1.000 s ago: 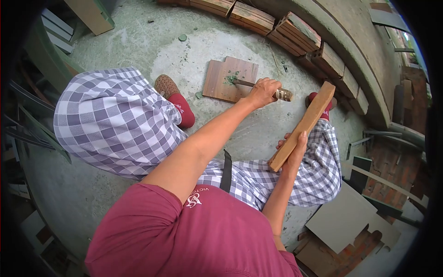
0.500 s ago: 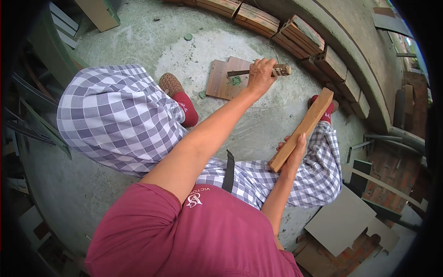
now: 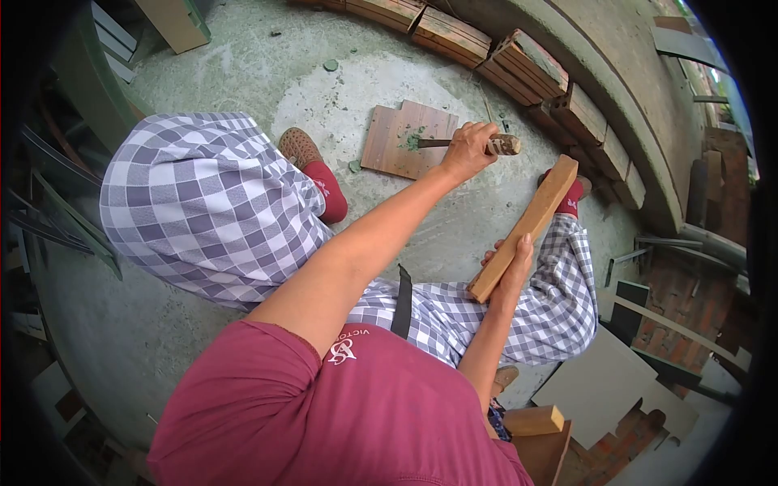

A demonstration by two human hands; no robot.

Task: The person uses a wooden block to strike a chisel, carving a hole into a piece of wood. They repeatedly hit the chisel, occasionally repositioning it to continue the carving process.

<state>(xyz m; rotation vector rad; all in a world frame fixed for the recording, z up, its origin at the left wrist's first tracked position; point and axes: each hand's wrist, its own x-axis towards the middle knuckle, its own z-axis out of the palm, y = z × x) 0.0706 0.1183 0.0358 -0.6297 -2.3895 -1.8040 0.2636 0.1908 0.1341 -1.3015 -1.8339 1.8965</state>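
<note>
My left hand is closed around a chisel, its dark narrow blade pointing left and its worn handle end sticking out on the right. The blade tip reaches over a brown wood-grain board on the concrete floor, beside a small heap of green crumbs. My right hand grips a long squared wooden block near its lower end. That block slants up and right above my right leg, apart from the chisel.
Bricks line the curved wall at the upper right. Grey panels lie at the lower right. Another wooden block shows beside my right arm, near a brown shoe-like shape. Dark curved strips stand at the left.
My left hand has shifted slightly right and down with the chisel. The long block has moved slightly left. A second block and the shoe-like shape have come into view at the lower right.
</note>
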